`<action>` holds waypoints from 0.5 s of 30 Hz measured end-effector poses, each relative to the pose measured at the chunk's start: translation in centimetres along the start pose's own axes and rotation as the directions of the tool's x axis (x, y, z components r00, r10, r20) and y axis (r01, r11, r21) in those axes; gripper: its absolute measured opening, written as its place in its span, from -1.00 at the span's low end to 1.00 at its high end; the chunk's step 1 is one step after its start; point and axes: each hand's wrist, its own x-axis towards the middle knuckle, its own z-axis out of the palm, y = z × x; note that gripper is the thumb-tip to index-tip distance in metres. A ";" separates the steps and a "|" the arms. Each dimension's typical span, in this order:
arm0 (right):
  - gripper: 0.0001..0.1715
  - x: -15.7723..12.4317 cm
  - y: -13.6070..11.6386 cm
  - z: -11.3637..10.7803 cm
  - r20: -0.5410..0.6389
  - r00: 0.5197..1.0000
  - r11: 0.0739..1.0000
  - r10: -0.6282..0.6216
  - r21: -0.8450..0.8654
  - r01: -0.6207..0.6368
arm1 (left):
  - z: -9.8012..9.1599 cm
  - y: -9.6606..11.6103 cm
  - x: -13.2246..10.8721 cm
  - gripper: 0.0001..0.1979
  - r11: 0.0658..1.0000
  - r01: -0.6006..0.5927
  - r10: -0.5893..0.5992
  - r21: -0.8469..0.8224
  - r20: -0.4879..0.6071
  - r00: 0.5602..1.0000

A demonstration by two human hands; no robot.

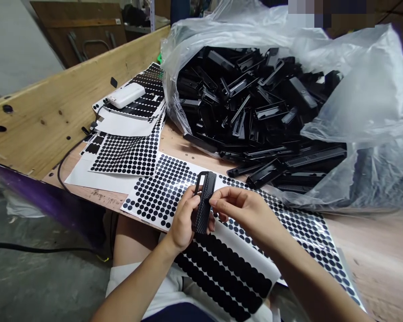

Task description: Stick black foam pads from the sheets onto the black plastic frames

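Observation:
My left hand [183,221] is closed around a long black plastic part [204,201], holding it upright over the table edge. My right hand [243,210] pinches its fingertips together against the part's right side; whether a sticker is between them is too small to tell. Under both hands lies a sheet of black round stickers [161,192]. A sheet of black oval pads [226,273] rests on my lap.
A big clear plastic bag [352,85] full of black plastic parts [255,103] fills the table's back right. More sticker sheets [127,152] lie at left, with a white power bank [126,95] and cable on them. A wooden board [53,107] borders the left side.

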 end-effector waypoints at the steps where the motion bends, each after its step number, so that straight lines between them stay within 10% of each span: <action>1: -0.55 0.0 0.0 0.0 0.006 1.000 1.000 0.000 -0.004 0.000 | 0.0 0.0 0.0 -0.64 1.000 0.000 0.000 -0.003 -0.001 1.000; 15: -0.62 -0.4 -1.5 0.1 0.036 0.999 0.992 -0.028 -0.119 0.032 | 0.0 0.1 0.0 -0.65 1.000 0.002 -0.002 -0.004 0.016 1.000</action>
